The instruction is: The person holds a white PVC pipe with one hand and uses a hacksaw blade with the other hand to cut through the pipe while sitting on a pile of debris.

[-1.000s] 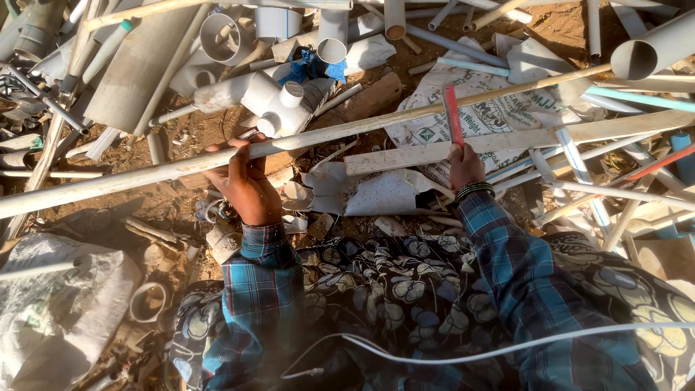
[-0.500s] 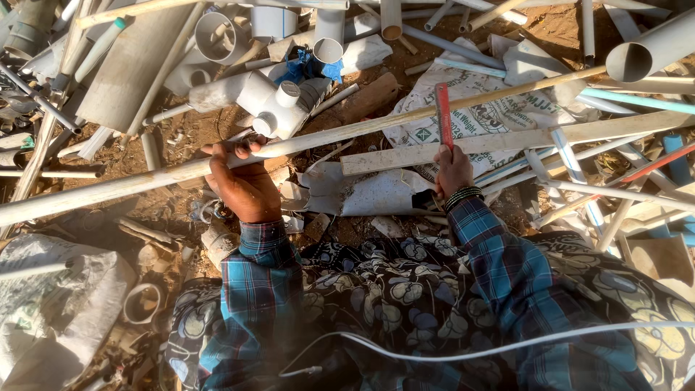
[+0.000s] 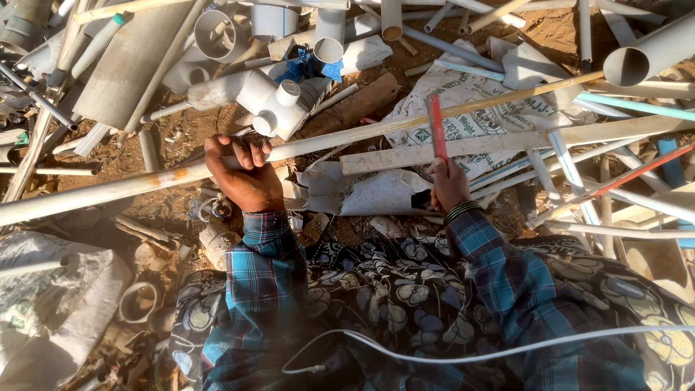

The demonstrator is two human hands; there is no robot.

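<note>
A long, dusty white plastic pipe lay slanted across the scrap pile, rising toward the right, while a thin red flat saw blade stood nearly upright against it.

You have two hands in view: your left hand on one long pale pipe, your right hand on one red hacksaw blade. One white branched pipe fitting lies far left, one printed sack far right, one blue rag. Loose pipes number perhaps twenty; the heap hides many.
</note>
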